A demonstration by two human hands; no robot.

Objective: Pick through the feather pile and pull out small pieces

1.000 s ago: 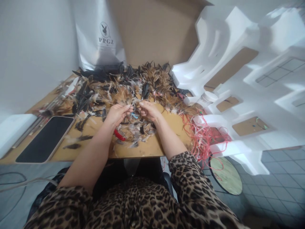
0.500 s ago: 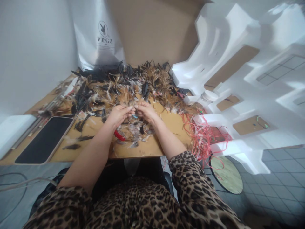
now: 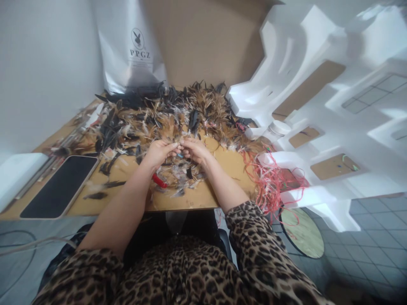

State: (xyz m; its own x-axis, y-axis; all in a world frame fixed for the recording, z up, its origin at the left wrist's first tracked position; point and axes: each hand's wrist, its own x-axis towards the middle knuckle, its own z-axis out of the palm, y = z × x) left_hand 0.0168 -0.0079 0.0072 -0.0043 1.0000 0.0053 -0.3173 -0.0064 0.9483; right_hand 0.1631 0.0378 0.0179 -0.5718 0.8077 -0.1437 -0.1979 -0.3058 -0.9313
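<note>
My left hand [image 3: 160, 153] and my right hand [image 3: 194, 151] meet above the table, thumbs and forefingers pinched close together. A small feather [image 3: 181, 140], pale and fluffy, shows at their touching fingertips; its lower end is hidden by the fingers. Just beyond lies a brown feather tuft [image 3: 167, 128]. Loose downy feathers [image 3: 182, 176] are scattered under the hands, and a bit of blue [image 3: 179, 156] peeks out between them. A red curved handle [image 3: 159, 181] rests beside my left wrist, the remainder of that tool covered.
Brown and black feathers [image 3: 206, 99] heap across the table's back. At left lie a phone [image 3: 60, 186] and a white box [image 3: 20, 176]. Tangled red strings [image 3: 270, 182] hang over the right edge, beside white foam packing [image 3: 305, 161] and a lidded jar [image 3: 277, 128]. A silver bag [image 3: 130, 51] stands behind.
The fingertips have shifted very slightly against each other, the right fingers curling a little more. Both hands stay in the same place, and everything around them is unchanged.
</note>
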